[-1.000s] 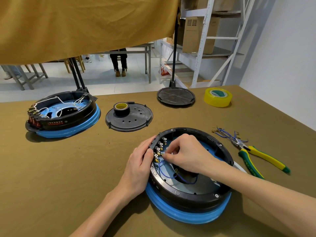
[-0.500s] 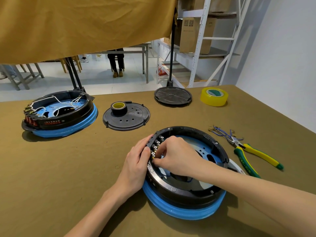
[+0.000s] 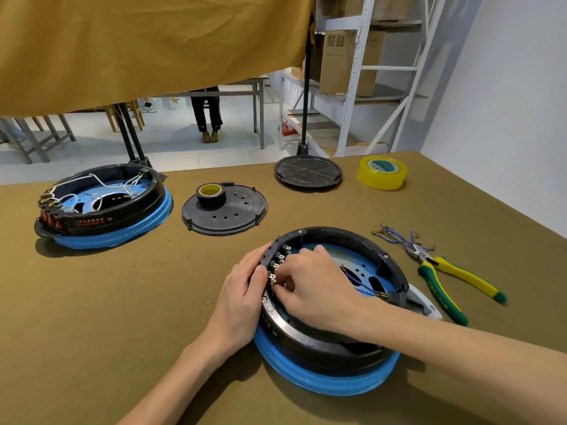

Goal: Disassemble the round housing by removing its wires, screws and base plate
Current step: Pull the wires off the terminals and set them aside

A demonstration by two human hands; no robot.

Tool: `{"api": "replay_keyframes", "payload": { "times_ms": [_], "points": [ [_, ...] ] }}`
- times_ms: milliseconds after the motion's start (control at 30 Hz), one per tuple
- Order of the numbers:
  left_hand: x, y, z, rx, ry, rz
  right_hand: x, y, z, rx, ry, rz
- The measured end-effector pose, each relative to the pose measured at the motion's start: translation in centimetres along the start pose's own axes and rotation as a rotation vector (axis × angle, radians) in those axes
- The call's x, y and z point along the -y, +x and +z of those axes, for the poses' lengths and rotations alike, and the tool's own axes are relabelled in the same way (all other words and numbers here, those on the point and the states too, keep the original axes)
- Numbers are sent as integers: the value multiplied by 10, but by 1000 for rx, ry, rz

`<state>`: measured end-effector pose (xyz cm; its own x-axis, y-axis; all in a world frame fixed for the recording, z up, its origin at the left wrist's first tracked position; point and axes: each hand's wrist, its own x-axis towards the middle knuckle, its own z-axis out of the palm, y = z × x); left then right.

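1. Right now the round housing, black on a blue ring, sits on the olive-covered table at the person's near side.
2. The left hand rests against the housing's left outer wall, fingers curled over the rim by the terminal block.
3. The right hand reaches inside, fingertips bunched in a pinch at the lowest terminal; what exactly they pinch is too small to tell.
4. A loose blue wire lies on the blue plate inside the housing, just right of that hand.
5. Green-and-yellow pliers lie to the right, with pulled blue wires beside their nose.
6. Further back: a second housing with white wires at left, a black cover plate carrying a tape roll, and yellow tape far right.
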<state>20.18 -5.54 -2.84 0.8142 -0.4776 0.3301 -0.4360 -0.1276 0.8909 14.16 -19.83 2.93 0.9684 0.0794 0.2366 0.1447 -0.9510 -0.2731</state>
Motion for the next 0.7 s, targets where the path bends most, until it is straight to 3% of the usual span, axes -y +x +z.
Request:
{"api": "replay_keyframes", "payload": {
  "times_ms": [100,267,400,467,600,700],
  "points": [
    [0,0,0,2,7,5,-1,0,-3,22,7,-18],
    [1,1,1,0,5,-2,5,-1,2,27,154,135],
    [0,0,1,3,-2,3,6,-3,-6,35,-37,-66],
    [-1,0,1,9,-10,-4,3,0,-11,79,-79,-68],
    [-2,0,1,3,-32,-9,10,1,-4,102,104,170],
    [-3,0,1,6,-36,-11,10,-3,-5,86,42,56]
  ]
}}
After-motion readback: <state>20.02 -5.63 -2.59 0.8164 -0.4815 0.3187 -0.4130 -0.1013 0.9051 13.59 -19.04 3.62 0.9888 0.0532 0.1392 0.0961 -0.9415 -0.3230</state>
